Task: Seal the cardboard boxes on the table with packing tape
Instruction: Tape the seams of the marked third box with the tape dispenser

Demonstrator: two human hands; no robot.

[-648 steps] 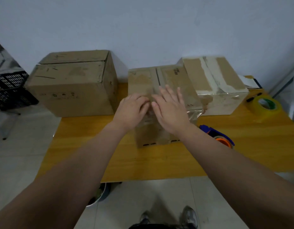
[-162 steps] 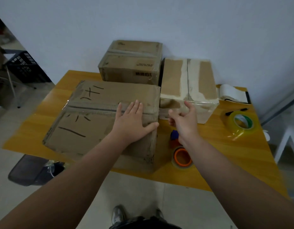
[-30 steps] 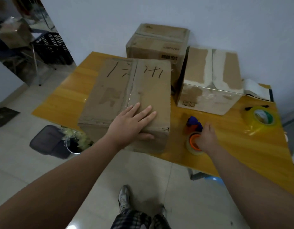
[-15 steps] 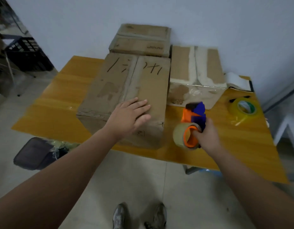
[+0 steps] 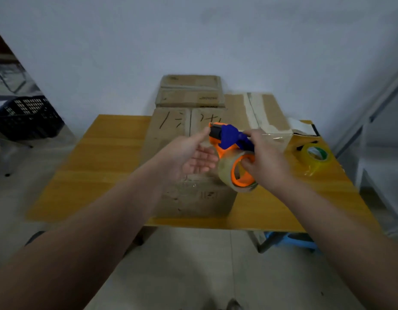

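Holding the dispenser [image 5: 229, 136] in the air above the front box [image 5: 171, 135], the right grip [image 5: 267, 162] is curled round the blue handle, with one digit inside the orange hub of the clear roll [image 5: 226, 173]. The orange nose of the dispenser points left and away from the person.

The left grip [image 5: 189, 157] is released: palm turned up and to the right, fingers relaxed and spread, just left of the roll. Its thumb tip lies at the nose of the dispenser; contact cannot be confirmed.

The front box stands at the middle of the table [image 5: 104, 153], flaps closed, black marks on top, its near face close to the front edge. The rear box [image 5: 189, 90] stands behind it at the back edge, against the wall. The right box [image 5: 267, 113], with pale strips on top, stands beside both, toward the back right corner.

A spare roll [image 5: 316, 157], yellowish with a green core, lies near the right edge. A black crate [image 5: 26, 117] stands off the table to the left.
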